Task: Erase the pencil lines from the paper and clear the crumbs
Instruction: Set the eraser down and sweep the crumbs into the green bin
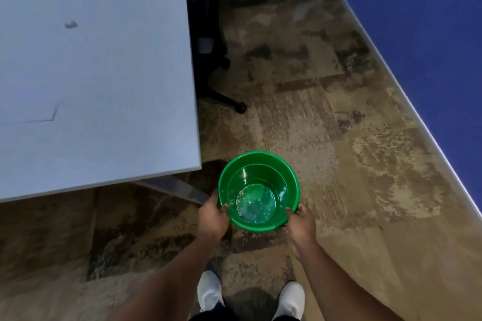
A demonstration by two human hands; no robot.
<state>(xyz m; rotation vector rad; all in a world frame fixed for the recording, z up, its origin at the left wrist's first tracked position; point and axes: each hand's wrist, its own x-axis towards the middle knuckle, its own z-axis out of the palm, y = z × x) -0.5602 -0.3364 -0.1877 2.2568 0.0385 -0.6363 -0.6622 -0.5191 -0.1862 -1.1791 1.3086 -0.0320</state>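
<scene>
Hands were both on the green bucket [258,190], held out over the patchy brown floor [339,125] just off the table [104,73] corner. Left hand [212,219] gripped the near-left rim, right hand [301,224] the near-right rim, fingers curled around the edge with thumbs hooked inside. Pale crumbs [254,202] sat scattered across the bucket's bottom. Paper [26,60] lay back on the table, a small eraser [70,24] beside it, white shoes [210,290] below, though blur softened everything
</scene>
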